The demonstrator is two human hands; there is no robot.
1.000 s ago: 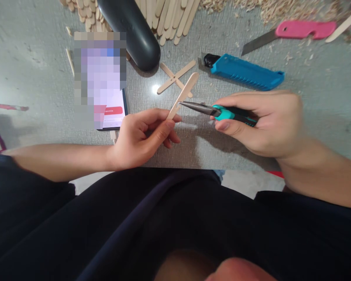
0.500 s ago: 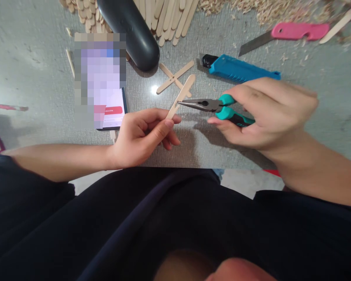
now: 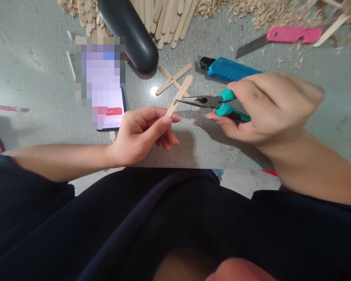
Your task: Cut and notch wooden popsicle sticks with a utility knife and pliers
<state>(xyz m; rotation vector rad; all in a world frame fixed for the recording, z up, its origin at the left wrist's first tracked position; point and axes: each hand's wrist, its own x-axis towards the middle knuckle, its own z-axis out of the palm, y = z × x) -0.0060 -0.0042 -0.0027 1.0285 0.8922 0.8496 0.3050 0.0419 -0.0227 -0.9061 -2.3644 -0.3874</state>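
Observation:
My left hand pinches the lower end of a wooden craft stick that slants up to the right above the table. My right hand is wrapped round the teal handles of needle-nose pliers. The pliers' tip meets the stick's edge about midway along it. Two more sticks lie crossed on the grey table just behind.
A phone lies left of my left hand. Behind it are a dark rounded case and a heap of sticks. A blue utility knife, a pink-handled knife and wood shavings lie at the back right.
My right hand has turned the pliers so both teal handles show and has lifted slightly. The left hand and its stick have barely moved.

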